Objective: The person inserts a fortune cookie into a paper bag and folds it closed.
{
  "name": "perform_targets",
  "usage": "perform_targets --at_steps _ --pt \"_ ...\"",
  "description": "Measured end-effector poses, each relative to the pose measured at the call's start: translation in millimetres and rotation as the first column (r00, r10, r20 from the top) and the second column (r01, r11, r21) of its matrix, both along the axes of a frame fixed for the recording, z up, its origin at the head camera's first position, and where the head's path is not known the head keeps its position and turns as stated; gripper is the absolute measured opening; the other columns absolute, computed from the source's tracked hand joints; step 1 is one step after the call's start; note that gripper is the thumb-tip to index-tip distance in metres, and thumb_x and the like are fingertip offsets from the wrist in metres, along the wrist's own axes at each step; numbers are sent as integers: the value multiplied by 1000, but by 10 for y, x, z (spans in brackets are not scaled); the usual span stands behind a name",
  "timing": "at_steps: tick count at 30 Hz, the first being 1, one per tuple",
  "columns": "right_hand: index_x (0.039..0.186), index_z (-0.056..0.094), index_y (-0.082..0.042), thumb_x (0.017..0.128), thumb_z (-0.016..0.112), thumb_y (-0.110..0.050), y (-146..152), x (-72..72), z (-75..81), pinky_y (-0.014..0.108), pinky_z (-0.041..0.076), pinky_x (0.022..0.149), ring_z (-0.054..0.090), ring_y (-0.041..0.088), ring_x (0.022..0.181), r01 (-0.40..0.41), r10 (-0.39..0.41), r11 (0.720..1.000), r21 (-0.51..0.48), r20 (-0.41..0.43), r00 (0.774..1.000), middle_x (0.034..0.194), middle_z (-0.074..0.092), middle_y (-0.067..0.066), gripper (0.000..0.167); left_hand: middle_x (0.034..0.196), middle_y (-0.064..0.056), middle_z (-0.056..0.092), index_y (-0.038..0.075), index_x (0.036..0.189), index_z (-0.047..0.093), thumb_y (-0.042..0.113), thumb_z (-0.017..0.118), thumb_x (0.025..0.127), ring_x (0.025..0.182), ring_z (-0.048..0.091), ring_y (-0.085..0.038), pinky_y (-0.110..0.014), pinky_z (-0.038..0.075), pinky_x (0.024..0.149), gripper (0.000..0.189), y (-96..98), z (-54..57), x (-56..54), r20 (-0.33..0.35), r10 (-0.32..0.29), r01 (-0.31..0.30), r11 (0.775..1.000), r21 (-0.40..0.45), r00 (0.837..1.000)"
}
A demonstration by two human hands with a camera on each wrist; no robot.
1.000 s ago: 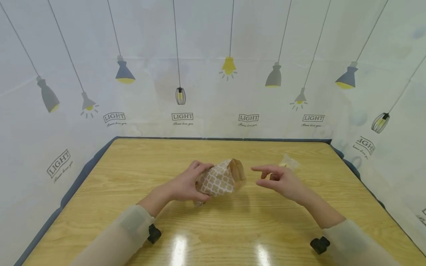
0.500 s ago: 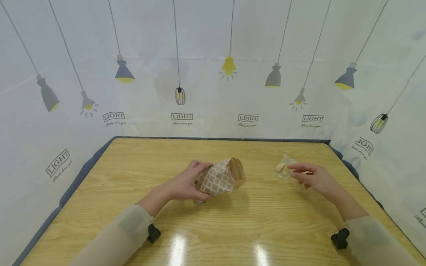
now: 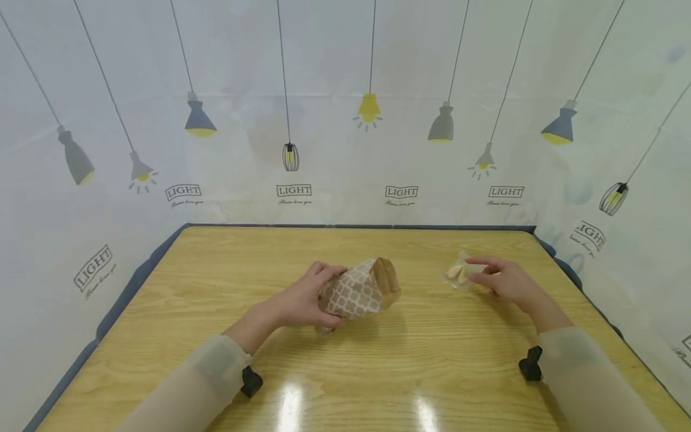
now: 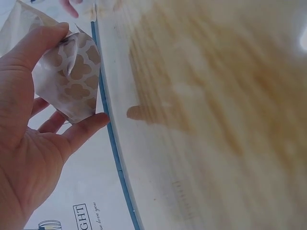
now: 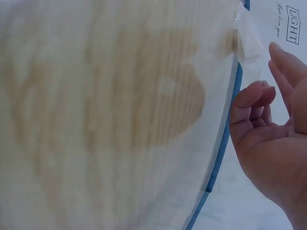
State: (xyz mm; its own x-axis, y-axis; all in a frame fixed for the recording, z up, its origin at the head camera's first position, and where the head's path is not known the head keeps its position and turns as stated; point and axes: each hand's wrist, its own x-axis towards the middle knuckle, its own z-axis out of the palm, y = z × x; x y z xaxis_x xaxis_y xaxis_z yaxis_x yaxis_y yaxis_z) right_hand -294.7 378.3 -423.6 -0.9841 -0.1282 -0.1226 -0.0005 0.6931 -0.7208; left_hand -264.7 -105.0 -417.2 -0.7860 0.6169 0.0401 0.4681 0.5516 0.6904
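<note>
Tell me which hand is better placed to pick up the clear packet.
Probably the right hand: it is much nearer the clear packet, while the left hand holds the patterned paper bag.

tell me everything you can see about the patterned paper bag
The bag looks like thin brown paper printed with a white lattice pattern. It is creased and tipped on its side, its open mouth facing the person's right and showing plain brown paper. The left hand grips it near the other end. Whether it touches the table is unclear, and no contents show.
</note>
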Motion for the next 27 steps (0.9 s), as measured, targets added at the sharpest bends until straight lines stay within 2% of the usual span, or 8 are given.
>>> perform_targets --at_steps 6,11,13,16,19,23,27 --pt "165 50 -9 110 68 -38 -39 -66 -43 35 53 67 57 23 72 -38 40 998 -43 41 998 111 65 15 64 150 -12 41 20 169 37 26 96 85 133 51 -28 -55 51 117 103 -7 -16 -2 0 -2 2 1000 4 1000" --pt "165 49 -9 111 67 -36 -63 -91 -73 34 56 71 61 22 82 -57 61 996 -63 65 996 127 66 21 63 150 -12 41 20 170 37 25 96 86 133 51 -29 -55 51 116 102 -11 -9 -4 -5 -3 3 1000 0 1000" --pt "163 51 -8 111 67 -34 -90 -76 -59 33 58 75 63 23 91 -70 74 996 -60 62 995 137 63 25 60 150 -12 41 20 169 37 25 96 86 133 51 -29 -55 51 116 102 -10 0 -2 -4 -3 3 1000 -1 1000" --pt "158 57 -8 110 69 -32 -145 -39 -27 33 59 77 65 24 98 -83 86 995 -51 62 994 143 61 28 56 150 -12 42 20 169 37 26 96 86 133 51 -28 -55 51 117 102 -8 8 0 -4 -2 2 1000 -5 1000" --pt "155 60 -8 109 70 -29 -188 -12 -9 34 57 77 62 24 99 -102 104 994 -35 64 992 138 64 23 51 149 -11 42 20 169 38 26 96 86 132 51 -28 -54 51 117 102 -9 10 -1 -7 -2 2 1000 -8 1000" --pt "151 62 -8 109 70 -24 -226 15 -14 35 53 73 59 24 89 -132 134 991 -27 62 989 117 68 17 46 149 -11 42 20 169 37 26 96 86 133 51 -28 -55 51 117 102 -7 12 -1 -5 -1 1 1000 -9 1000" --pt "152 61 -8 108 72 -24 -284 94 -4 37 55 76 60 24 96 -161 162 987 -23 30 986 123 67 20 49 149 -12 42 20 170 37 26 96 86 133 51 -28 -55 51 117 102 -6 14 4 1 0 0 1000 -10 1000"
